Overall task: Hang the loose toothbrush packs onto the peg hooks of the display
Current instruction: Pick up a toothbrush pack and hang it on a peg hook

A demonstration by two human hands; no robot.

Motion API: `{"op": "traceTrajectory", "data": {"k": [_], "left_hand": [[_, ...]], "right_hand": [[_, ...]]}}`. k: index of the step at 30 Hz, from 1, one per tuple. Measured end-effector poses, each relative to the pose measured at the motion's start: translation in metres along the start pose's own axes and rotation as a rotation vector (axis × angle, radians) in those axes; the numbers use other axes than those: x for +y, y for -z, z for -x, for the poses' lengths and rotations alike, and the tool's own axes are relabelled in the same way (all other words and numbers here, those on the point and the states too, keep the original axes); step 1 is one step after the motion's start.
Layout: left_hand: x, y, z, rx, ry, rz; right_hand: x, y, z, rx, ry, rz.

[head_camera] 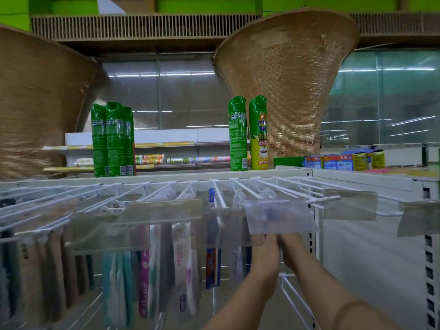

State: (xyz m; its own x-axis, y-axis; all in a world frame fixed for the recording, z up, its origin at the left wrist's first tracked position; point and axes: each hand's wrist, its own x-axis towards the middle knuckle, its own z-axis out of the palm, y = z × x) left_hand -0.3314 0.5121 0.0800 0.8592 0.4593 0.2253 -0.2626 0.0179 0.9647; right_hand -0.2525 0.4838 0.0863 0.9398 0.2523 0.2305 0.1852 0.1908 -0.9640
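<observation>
Head view shows my left hand point(264, 246) and right hand point(291, 246) touching under the clear price flap point(278, 215), fingers hidden so I cannot tell their grip or whether they hold a pack, hung toothbrush packs point(181, 265) just left; threading blind could miss the peg hook point(242, 189)

White wire peg hooks point(240, 189) reach toward me in a row from the top rail of the cream display point(371, 258), each tipped with a clear label flap point(162, 210). Toothbrush packs point(119, 282) hang upright beneath them, edge-on and crowded, from nine o'clock to the middle. Brown and teal ones hang at nine, a magenta pack point(144, 284) and a white pack point(181, 253) toward six, and a blue-and-red pack point(213, 265) beside them at centre.
</observation>
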Motion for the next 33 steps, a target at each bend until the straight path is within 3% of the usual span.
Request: {"op": "traceTrajectory", "data": {"k": [8,15,26,33], "left_hand": [[0.003,0.0,-0.006,-0.033,0.098,0.105],[0.0,0.007,-0.007,-0.093,0.037,0.016],[-0.012,-0.005,0.006,0.041,0.041,-0.108],[-0.013,0.0,0.034,0.085,-0.027,-0.109]], "right_hand": [[-0.003,0.005,0.002,0.052,0.016,-0.018],[-0.01,-0.001,0.01,0.043,0.037,-0.088],[-0.019,0.011,0.043,0.222,0.009,-0.104],[-0.021,0.013,0.078,0.22,0.011,-0.209]]}}
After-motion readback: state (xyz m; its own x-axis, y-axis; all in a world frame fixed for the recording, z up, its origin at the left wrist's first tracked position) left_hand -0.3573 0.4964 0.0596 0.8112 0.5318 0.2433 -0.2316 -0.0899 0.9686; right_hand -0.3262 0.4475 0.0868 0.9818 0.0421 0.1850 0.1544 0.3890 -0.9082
